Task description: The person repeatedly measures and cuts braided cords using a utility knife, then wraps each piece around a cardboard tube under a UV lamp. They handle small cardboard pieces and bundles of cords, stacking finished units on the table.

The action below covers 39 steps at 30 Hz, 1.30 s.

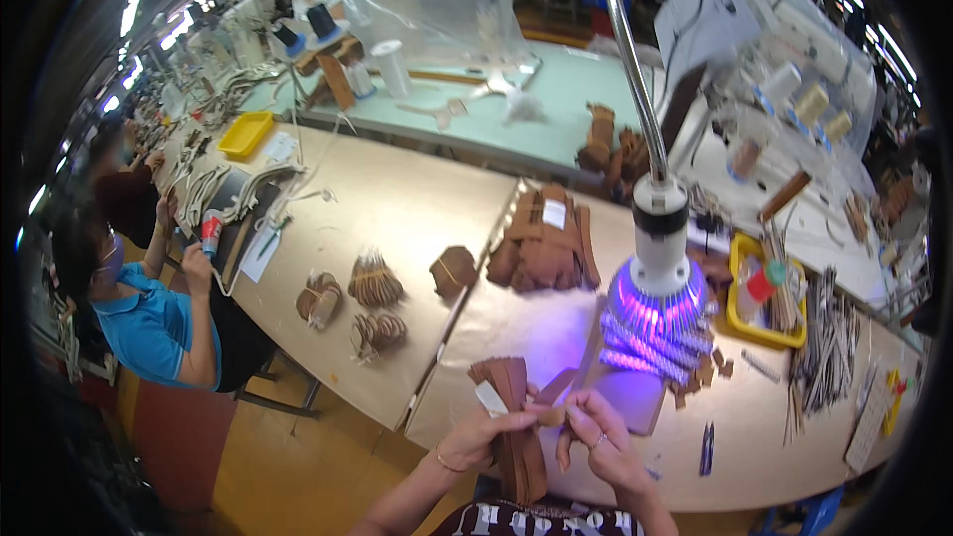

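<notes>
My left hand (478,439) is closed around a bundle of flat brown strips (522,467) with a white label (489,397) on it. Between my hands runs a single brown strip (554,389), bent over near its end. The fingers of my right hand (600,437) pinch that strip, and a ring shows on one finger. Both hands work low over the table's front edge, just left of a lamp (660,283) glowing purple. Under the lamp lies a brown board (620,392) with a grey ribbed, glinting stack on it.
Thread snips (707,449) lie to my right. Beyond stands a yellow tray (764,333) beside grey strips (826,337). Tied brown bundles (375,281) and a large labelled pile (544,243) sit farther back. A co-worker in blue (159,318) handles a red-and-white tool (211,231) at left.
</notes>
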Available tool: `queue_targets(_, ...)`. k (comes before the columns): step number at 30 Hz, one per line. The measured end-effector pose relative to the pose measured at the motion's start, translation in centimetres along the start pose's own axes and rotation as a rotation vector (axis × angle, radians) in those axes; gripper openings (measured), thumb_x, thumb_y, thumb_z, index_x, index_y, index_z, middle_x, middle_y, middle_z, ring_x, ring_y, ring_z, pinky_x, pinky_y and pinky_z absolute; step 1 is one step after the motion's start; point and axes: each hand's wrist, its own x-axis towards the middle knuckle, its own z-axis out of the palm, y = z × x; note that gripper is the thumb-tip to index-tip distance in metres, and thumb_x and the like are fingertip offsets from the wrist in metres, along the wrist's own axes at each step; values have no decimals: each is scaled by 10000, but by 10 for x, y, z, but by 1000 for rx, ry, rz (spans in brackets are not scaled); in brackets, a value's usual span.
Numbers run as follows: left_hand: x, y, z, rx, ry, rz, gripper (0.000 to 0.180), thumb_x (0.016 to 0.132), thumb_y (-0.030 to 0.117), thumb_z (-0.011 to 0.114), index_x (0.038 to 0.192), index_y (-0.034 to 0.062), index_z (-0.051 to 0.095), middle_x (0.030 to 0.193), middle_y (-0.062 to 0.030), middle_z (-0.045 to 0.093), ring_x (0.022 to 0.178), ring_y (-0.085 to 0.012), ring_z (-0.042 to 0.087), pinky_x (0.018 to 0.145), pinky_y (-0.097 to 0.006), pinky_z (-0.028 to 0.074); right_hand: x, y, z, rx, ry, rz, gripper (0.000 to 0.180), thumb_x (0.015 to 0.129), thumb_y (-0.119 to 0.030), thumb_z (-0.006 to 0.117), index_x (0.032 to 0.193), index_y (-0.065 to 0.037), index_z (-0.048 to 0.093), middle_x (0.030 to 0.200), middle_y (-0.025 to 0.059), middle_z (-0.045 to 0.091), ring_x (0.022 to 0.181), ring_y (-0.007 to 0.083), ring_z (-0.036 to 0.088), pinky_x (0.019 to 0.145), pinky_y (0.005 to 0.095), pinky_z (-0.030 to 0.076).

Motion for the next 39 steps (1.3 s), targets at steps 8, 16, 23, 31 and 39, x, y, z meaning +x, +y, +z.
queue_targets(8,2,43,-13,195,-46,-35,519,735,-38,775,1190,28,535,1095,-71,599,989,-173,622,837,-316,542,-26,12,-41,426,150,-200,205,990,-196,457,1112,-31,466,861,214,620,595,271,595,587,340,500)
queue_targets(16,90,221,-37,903,128,269,413,673,137,845,998,42,611,880,-36,641,821,-137,636,734,-286,513,-138,20,-146,413,518,-715,227,1013,-293,397,1130,-99,398,798,187,643,371,204,488,418,351,452)
queue_targets(23,311,300,-5,1944,555,843,366,669,226,715,958,65,559,861,-172,667,885,-388,644,756,-463,514,-211,74,-205,518,987,-628,510,982,-334,472,1396,-41,424,1224,193,568,1027,308,576,812,448,490)
queue_targets(31,454,274,3,2151,571,509,674,614,474,834,1090,80,565,1024,-152,665,1009,-326,636,892,-465,480,-207,53,-160,392,1203,-795,247,987,-295,467,1110,-81,461,934,196,633,572,210,515,562,337,463)
queue_targets(39,379,265,20,2215,370,1073,604,721,399,794,1174,54,593,1194,-159,617,1158,-311,558,1034,-486,355,-154,-10,-120,404,846,-776,231,973,-293,442,1039,-73,471,1068,351,612,495,198,506,540,322,460)
